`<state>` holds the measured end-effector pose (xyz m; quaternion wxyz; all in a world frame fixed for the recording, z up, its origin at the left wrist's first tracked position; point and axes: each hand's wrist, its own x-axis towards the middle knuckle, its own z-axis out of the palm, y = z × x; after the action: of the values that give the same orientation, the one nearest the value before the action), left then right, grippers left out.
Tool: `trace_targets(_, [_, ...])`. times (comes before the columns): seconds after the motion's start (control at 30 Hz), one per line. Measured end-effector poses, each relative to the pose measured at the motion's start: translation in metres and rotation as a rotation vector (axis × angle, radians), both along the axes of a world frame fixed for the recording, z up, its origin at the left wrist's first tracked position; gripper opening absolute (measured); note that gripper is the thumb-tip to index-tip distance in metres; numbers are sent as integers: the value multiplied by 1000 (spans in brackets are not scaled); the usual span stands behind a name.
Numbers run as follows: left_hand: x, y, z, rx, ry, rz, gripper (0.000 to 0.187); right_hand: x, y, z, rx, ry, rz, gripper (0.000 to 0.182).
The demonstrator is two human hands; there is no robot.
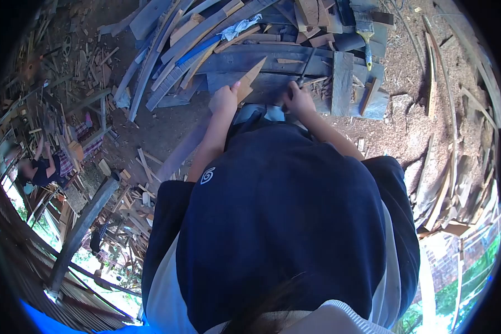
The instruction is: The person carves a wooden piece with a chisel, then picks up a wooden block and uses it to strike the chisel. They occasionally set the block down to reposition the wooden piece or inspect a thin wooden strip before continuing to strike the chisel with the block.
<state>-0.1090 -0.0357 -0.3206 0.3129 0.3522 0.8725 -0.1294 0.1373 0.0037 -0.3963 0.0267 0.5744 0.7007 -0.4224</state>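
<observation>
1. The left hand (pixel 224 100) was closed on a flat, light-brown piece of wood with a pointed end (pixel 251 80), thumb and fingers at its lower left edge — the tip aimed up and away from the body.
2. The right hand (pixel 299 101) was wrapped around the near end of a thin, dark, rod-like tool (pixel 308 65) (its exact kind could not be told), which slanted away over the planks.
3. The pointed piece lay between the two hands, nearer the left one, above the near edge of the dark, weathered planks (pixel 245 54); whether it touched them could not be told.
4. To the right of the tool, a short grey board (pixel 342 83) lay across the planks, with a small brown wooden strip (pixel 370 96) just beside it.
5. Farther off on the right was a flat brush with a yellowish handle (pixel 366 34).
6. Up and to the left, long curved wooden strips (pixel 170 69) were heaped, with a narrow blue strip (pixel 199 52) and a crumpled pale cloth (pixel 240 26) among them.
7. Well apart on the left — another person (pixel 43 171) was among scattered wood scraps (pixel 136 209).
</observation>
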Motion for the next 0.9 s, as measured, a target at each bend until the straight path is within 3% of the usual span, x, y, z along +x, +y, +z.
trace_targets(0.07, [0, 5, -9, 28, -23, -21, 63, 11, -2, 0, 189, 72, -58, 28])
trace_targets(0.17, [-6, 2, -30, 86, -32, 9, 63, 19, 8, 21, 127, 214, 23, 22])
trace_targets(0.33, [-15, -9, -50, 125, -72, 65, 62, 16, 1, 10, -2, 291, 143, 17])
trace_targets(0.53, [-10, -18, -62, 128, -159, 26, 62, 25, -19, 2, 139, 421, -97, 21])
trace_targets(0.63, [5, -9, -58, 127, -201, -13, 62, 38, -16, 18, 82, 275, -290, 24])
trace_targets(0.77, [22, 12, -63, 259, -242, -106, 57, 51, 8, 68, -199, 368, -364, 31])
trace_targets(0.83, [31, 28, -66, 297, -302, -120, 54, 47, 21, 115, -661, 692, -692, 37])
trace_targets(0.87, [35, 35, -69, 331, -352, -140, 51, 49, 26, 133, -657, 683, -686, 37])
trace_targets(0.9, [41, 42, -72, 338, -358, -132, 51, 51, 31, 150, -876, 866, -811, 39])
